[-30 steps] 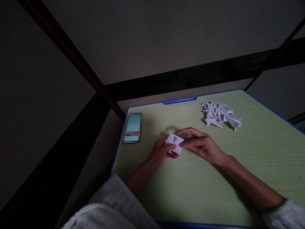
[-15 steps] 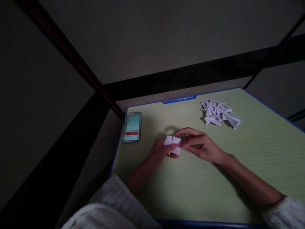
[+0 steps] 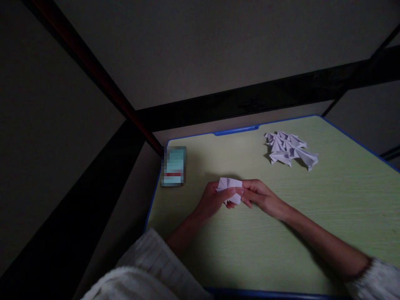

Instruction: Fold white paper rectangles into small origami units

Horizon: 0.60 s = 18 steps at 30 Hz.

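Observation:
A small piece of folded white paper (image 3: 230,183) is held between both hands above the middle of the table, its creases showing on the upper face. My left hand (image 3: 211,201) is closed on its left side, thumb across the front and fingers beneath. From the right, my right hand (image 3: 260,196) pinches the paper's right edge, with its thumb near the left thumb. The fingers behind the paper are partly hidden. Farther back on the right lies a cluster of several folded white paper pieces (image 3: 286,148), apart from both hands.
The pale green table (image 3: 328,216) has a blue edge and a blue pen-tray strip (image 3: 236,130) at its far side. A phone (image 3: 174,166) with a blurred-out screen lies at the left edge. A wall stands behind the table.
My right hand's raised, spread fingers have come down and closed on the paper's right side. The left hand keeps its hold, and the paper has shifted slightly right.

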{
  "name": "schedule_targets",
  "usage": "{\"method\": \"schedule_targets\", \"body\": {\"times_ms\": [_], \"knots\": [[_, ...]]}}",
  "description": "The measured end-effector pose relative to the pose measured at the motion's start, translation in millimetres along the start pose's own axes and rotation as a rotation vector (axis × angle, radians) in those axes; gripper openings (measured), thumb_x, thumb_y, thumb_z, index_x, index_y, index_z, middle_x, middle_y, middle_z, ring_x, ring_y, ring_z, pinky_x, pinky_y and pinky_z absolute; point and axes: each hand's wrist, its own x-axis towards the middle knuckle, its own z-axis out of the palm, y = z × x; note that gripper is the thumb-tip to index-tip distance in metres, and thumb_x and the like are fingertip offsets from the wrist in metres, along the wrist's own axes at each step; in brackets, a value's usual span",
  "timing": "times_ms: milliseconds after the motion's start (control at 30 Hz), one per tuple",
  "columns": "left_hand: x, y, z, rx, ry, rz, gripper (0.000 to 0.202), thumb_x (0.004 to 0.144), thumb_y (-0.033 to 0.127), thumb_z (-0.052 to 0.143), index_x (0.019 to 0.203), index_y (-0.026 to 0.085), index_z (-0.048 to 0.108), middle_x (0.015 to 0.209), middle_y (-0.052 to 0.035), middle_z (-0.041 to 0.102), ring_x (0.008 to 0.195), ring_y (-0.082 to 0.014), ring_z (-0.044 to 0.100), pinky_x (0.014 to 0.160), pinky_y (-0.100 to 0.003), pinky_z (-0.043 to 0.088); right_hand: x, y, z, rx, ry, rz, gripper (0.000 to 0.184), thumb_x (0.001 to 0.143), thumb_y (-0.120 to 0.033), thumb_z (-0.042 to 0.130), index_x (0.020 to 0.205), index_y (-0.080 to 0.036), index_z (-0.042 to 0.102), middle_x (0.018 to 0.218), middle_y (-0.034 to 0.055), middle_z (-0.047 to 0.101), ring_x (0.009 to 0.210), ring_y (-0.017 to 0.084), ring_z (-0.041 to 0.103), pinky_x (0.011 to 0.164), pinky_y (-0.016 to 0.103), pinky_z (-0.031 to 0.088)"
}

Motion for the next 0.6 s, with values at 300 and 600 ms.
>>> {"method": "schedule_targets", "body": {"times_ms": [300,600], "knots": [[5,-2,-12.7,0.127,0.055,0.161,0.016,0.062,0.026,0.06,0.069,0.012,0.06,0.06,0.0006,0.058,0.053,-0.0087,0.052,0.049,-0.019,0.042,-4,-1,-3,-0.282,0.2,-0.002,0.035,0.079,-0.037,0.042,0.051,-0.015,0.043,0.044,-0.0062,0.031,0.039,0.006,0.028,0.036,0.019,0.021],[19,-11,-28.6,0.628,0.07,0.62,0.009,0.068,0.011,0.057,0.068,0.015,0.065,0.078,-0.0066,0.065,0.074,-0.0138,0.059,0.071,-0.027,0.046,-3,6,-18,-0.799,0.261,-0.524,0.013,0.078,-0.014,0.048,0.08,-0.016,0.06,0.08,0.0064,0.058,0.074,0.014,0.052,0.065,0.028,0.043]]}}
